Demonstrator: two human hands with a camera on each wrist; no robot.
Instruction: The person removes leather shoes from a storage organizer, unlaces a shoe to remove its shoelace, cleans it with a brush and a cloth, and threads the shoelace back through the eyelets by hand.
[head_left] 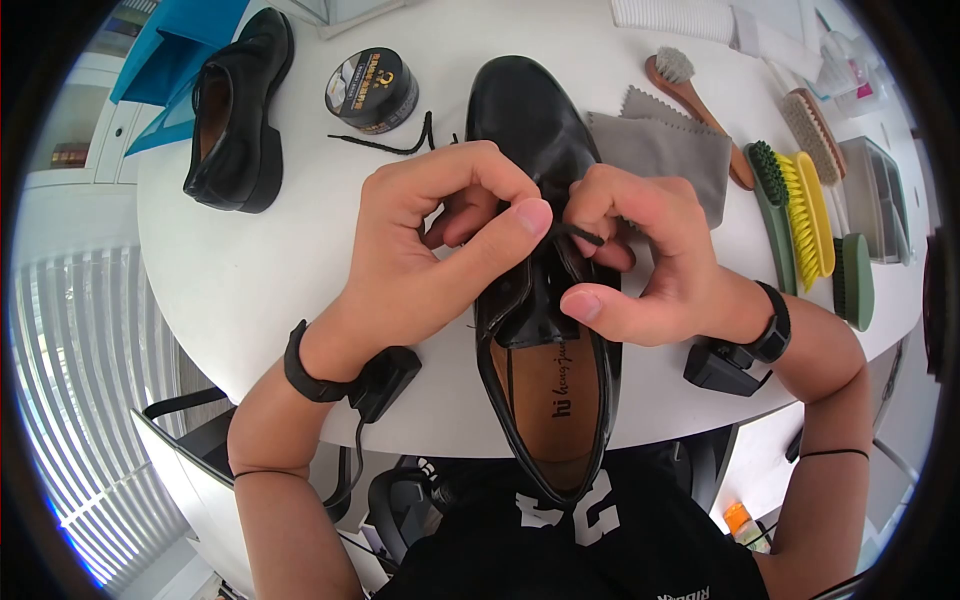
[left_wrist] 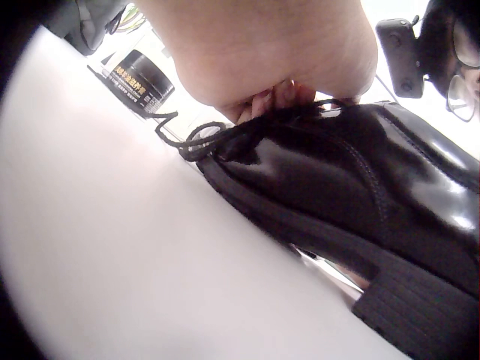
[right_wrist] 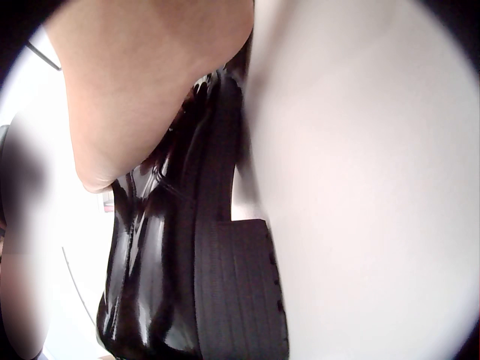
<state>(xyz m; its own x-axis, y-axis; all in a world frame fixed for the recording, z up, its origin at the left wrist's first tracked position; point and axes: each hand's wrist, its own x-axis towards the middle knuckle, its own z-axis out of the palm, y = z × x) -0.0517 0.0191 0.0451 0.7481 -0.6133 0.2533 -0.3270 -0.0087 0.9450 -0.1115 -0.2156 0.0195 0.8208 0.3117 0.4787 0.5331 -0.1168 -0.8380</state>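
Note:
A black leather lace-up shoe (head_left: 525, 100) stands on the white table, toe pointing away, its heel end towards my body. Over its lacing my left hand (head_left: 430, 240) pinches a black shoelace (head_left: 580, 235) between thumb and index finger. The lace's short end sticks out towards my right hand (head_left: 650, 250). That hand's index finger bends in at the right lace flap, its thumb apart above the shoe opening; I cannot tell whether it grips the lace. Loose lace loops (left_wrist: 202, 142) hang at the shoe's side in the left wrist view. In the right wrist view, the heel (right_wrist: 240, 292) shows beside the hand.
Another black shoe (head_left: 235, 110) lies at the left by a blue bag (head_left: 170, 50). A round black tin (head_left: 372, 90) stands beyond my left hand. To the right are a grey cloth (head_left: 665, 160), a wooden-handled brush (head_left: 700, 105), a yellow brush (head_left: 810, 215) and green brushes (head_left: 853, 280).

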